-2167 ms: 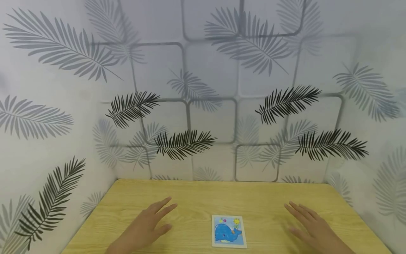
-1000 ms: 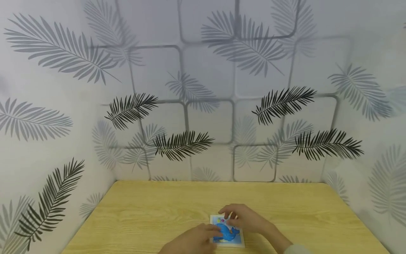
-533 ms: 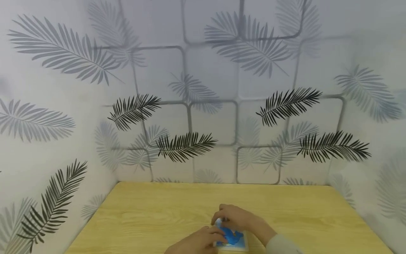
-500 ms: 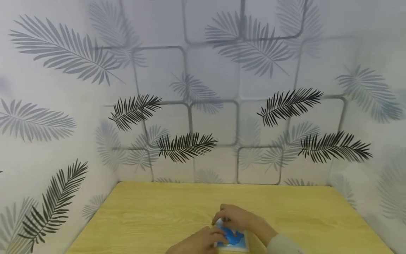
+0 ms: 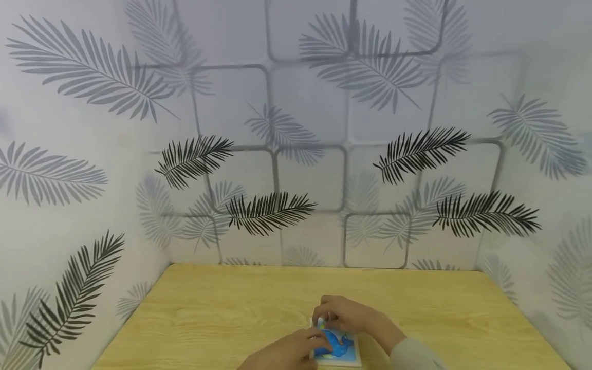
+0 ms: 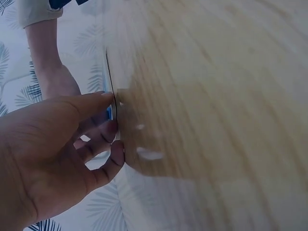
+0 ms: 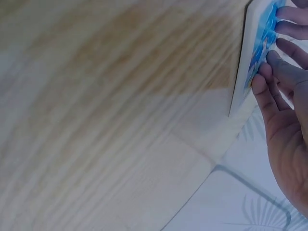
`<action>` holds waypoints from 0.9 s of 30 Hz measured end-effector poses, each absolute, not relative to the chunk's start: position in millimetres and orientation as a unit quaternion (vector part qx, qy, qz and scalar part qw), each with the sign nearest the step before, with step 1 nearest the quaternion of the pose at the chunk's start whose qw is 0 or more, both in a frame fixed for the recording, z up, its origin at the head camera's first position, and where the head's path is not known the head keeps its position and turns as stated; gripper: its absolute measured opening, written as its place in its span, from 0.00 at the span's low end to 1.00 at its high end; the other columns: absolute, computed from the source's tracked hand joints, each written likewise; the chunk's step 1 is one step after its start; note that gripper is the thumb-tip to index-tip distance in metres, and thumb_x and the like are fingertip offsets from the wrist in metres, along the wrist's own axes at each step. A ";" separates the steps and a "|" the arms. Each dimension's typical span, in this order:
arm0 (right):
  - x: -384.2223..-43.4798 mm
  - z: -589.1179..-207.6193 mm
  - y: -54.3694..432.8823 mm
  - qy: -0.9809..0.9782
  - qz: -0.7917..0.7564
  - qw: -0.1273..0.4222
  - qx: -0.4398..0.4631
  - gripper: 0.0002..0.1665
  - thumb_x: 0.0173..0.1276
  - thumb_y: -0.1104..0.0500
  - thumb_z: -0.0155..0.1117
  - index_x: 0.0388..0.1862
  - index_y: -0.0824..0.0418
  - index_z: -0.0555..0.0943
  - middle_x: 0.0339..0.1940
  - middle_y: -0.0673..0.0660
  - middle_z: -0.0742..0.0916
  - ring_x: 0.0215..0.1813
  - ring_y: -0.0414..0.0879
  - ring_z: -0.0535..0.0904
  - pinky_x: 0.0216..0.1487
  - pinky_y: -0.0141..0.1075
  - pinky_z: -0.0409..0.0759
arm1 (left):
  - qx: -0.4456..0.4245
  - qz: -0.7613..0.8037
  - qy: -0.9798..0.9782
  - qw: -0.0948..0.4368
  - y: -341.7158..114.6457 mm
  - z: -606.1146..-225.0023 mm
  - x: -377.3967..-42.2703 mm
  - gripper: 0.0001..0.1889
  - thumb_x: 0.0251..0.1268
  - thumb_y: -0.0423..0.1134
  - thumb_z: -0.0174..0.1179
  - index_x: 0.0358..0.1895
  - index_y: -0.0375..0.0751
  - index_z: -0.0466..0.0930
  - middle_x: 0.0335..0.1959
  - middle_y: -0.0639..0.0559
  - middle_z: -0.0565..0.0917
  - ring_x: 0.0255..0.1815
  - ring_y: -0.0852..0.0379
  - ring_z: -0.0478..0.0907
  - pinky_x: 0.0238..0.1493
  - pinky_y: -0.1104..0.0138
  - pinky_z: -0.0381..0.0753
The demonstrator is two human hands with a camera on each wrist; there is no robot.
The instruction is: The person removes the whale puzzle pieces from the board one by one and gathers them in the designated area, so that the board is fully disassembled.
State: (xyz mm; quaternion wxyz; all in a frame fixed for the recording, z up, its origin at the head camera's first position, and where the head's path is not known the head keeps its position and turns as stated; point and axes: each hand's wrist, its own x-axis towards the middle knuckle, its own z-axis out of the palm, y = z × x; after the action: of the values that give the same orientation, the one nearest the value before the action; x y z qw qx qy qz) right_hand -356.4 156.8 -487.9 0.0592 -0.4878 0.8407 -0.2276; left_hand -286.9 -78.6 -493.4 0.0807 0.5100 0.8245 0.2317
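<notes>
A square puzzle board [image 5: 348,355] with a blue whale picture and a white border lies flat near the table's front. From the left comes my left hand [image 5: 287,352], its fingertips resting on the whale and its thumb [image 6: 98,103] along the board's edge in the left wrist view. My right hand [image 5: 347,314] arches over the board's far left corner. Between its thumb and bent fingers a small pale puzzle piece [image 5: 320,322] shows, partly hidden. The right wrist view has the right fingertips [image 7: 260,84] bunched close together at the picture's surface.
The wood-grain table [image 5: 222,308] extends past the board on both sides. A pale wall [image 5: 305,236] with printed fern leaves stands behind it and at both sides.
Both hands have come in from either side of the board onto it. The right fingers have closed at its far left corner. Over the last half second the hands barely move.
</notes>
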 end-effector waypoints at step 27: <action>-350.7 -480.8 135.9 0.874 -0.056 0.042 -0.481 0.16 0.75 0.64 0.66 0.48 0.43 0.75 0.42 0.43 0.71 0.29 0.32 0.67 0.34 0.22 0.73 | 0.575 0.179 0.798 -0.001 -79.4 -509.1 -298.0 0.23 0.80 0.37 0.58 0.73 0.38 0.74 0.71 0.42 0.76 0.73 0.50 0.73 0.68 0.69 0.73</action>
State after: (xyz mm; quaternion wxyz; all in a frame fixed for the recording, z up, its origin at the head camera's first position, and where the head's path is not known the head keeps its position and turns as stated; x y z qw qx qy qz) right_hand -350.7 135.9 -480.8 0.0422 -0.4806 0.8741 -0.0560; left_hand -298.0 -79.4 -509.1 -0.0011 0.5747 0.7985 0.1791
